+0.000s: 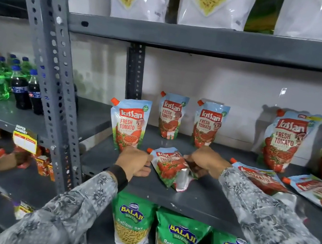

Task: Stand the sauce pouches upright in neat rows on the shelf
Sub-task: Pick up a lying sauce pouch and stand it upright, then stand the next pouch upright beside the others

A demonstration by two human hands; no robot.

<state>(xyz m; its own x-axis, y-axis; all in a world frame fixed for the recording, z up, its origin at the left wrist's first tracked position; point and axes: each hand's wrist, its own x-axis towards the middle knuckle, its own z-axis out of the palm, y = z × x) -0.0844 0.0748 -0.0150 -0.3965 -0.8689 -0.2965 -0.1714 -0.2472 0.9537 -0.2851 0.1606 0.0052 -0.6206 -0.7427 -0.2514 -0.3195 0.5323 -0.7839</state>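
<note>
Grey shelf (215,209): your right hand (206,161) pinches the tilted pouch (169,169) at mid-shelf, while your left hand (134,163), loosely curled, touches its edge. Five pouches stand upright; two lie flat at right.

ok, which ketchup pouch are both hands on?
The tilted pouch at the shelf front, between left hand and right hand; the others stand upright or lie untouched at right.

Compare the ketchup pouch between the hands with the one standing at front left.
The pouch between the hands lies tilted and crumpled on the shelf, gripped by the right hand; the front-left pouch stands upright, smooth and untouched. Both are Kissan Fresh Tomato pouches with orange caps.
</note>
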